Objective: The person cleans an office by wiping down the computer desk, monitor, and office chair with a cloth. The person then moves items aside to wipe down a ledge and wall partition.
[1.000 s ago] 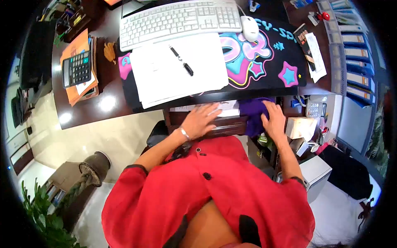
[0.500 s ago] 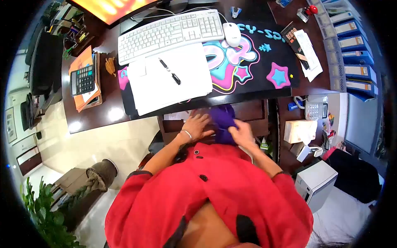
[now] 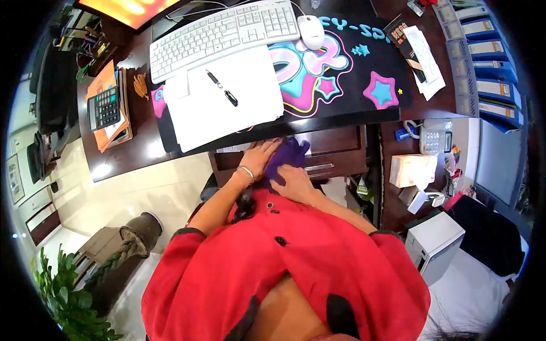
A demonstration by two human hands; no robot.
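Observation:
A bunched purple cloth (image 3: 288, 154) is at the drawer under the desk's front edge. My right hand (image 3: 294, 182) presses into its near side, fingers curled on the fabric and partly hidden by it. Against the cloth's left edge lies my left hand (image 3: 259, 158), a bracelet on its wrist. Its fingers are stretched out toward the desk edge, and I cannot tell whether they pinch any fabric. The brown drawer (image 3: 341, 161) has a metal handle to the right of the cloth.
Papers (image 3: 227, 102) with a pen (image 3: 222, 88) lie on the desk mat before a white keyboard (image 3: 224, 40) and mouse (image 3: 311, 32). A calculator (image 3: 104, 109) sits on a stack at left. Right of the drawer are a tissue pack (image 3: 410, 170) and a telephone (image 3: 435, 139).
My right hand has moved left with the purple cloth, which is now more bunched. My left hand has shifted slightly up and left, and the two hands are closer together.

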